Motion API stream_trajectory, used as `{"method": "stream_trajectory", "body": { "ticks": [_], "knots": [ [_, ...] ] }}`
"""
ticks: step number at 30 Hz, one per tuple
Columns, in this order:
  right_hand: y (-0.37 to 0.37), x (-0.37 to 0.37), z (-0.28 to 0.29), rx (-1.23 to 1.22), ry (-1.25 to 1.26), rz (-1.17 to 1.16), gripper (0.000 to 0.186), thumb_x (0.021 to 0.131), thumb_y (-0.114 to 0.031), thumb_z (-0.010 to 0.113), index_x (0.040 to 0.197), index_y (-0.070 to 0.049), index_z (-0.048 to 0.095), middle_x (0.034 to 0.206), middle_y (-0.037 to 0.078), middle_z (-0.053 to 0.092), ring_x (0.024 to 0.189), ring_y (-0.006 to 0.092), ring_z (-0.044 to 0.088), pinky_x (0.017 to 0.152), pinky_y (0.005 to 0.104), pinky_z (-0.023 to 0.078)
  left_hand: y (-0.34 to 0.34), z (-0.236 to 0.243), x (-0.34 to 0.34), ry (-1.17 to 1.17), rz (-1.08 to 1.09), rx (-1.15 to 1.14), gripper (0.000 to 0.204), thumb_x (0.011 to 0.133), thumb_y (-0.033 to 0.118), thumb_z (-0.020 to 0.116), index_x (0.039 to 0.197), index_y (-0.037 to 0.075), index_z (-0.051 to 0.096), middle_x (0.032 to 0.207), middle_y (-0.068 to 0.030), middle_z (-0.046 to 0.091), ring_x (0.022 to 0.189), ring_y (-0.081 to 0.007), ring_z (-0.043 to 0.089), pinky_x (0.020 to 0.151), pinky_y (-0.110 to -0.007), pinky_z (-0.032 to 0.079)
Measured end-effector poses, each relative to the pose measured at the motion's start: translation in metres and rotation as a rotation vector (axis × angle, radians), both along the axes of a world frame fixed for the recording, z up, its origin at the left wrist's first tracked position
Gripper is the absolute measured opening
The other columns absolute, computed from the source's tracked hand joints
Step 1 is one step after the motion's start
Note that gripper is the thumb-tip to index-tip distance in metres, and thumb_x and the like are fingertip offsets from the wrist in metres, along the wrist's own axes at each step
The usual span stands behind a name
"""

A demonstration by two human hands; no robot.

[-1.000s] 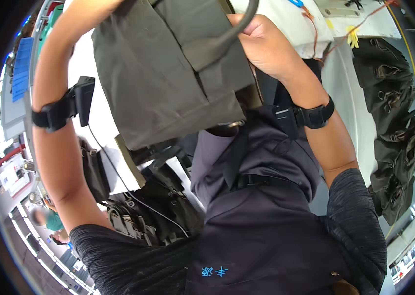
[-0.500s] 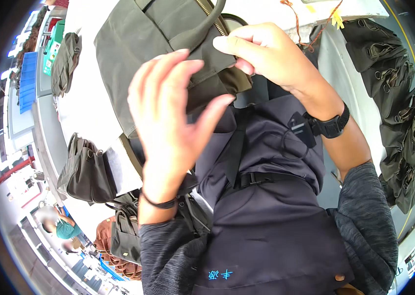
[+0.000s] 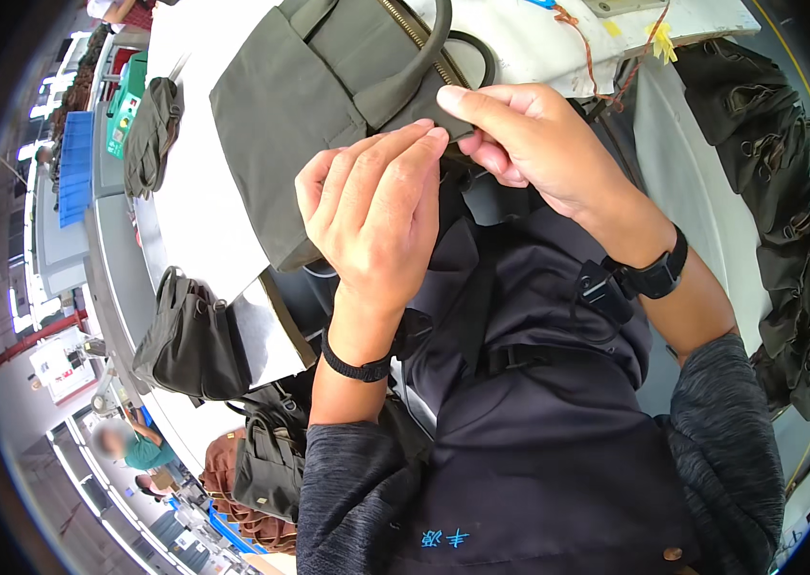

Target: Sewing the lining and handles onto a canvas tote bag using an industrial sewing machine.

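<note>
A dark olive handbag (image 3: 304, 125) lies on the white table in front of me, its brass zip and rounded handle toward the top. With thumb and fingers closed, my right hand (image 3: 544, 144) pinches the bag's near corner by the end of the zip. My left hand (image 3: 376, 206) is curled over the bag's near edge, fingers together and fingertips close to the right hand's thumb. The left thumb is hidden beneath the fingers. Whatever small part lies between the fingertips is too covered to make out.
Several olive bags (image 3: 784, 211) hang or lie in a row at the right. Another olive bag (image 3: 194, 335) stands at the table's left edge, near a flat olive piece (image 3: 151, 139). Orange cord (image 3: 589, 57) lies at the far right of the white table (image 3: 199, 172). A person (image 3: 141, 446) sits far left.
My left hand has come from spread fingers above the bag to curled fingers at its edge, beside the right hand. The right hand stays pinched. The view has shifted slightly.
</note>
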State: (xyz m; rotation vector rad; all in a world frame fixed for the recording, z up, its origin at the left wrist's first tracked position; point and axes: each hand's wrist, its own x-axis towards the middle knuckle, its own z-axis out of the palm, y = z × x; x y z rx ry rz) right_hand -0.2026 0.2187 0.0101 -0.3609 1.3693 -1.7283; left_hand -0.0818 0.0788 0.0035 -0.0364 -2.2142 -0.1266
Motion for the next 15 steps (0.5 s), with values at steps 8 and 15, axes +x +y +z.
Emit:
{"method": "stream_trajectory", "body": {
  "ticks": [8,15],
  "knots": [
    [0.005,0.006,-0.009,-0.093,-0.087,0.032,0.04,0.105,-0.037,0.07,0.08,-0.006,0.068,0.061,-0.003,0.054,0.051,0.0027,0.043,0.046,0.0209,0.03,0.005,-0.005,0.0,0.008,0.067,-0.005,0.022,0.081,0.005,0.084,0.098,0.016,0.077,0.101,0.0061,0.077,0.088,-0.0137,0.071,0.085,-0.031,0.045],
    [0.006,0.004,-0.013,-0.112,-0.201,0.063,0.04,0.105,-0.036,0.07,0.077,-0.008,0.067,0.061,-0.004,0.054,0.049,0.0027,0.041,0.044,0.0215,0.028,-0.001,-0.005,0.002,-0.007,-0.008,-0.054,0.02,0.079,0.007,0.087,0.093,0.016,0.077,0.098,0.006,0.077,0.084,-0.0129,0.071,0.082,-0.03,0.043]
  ]
}}
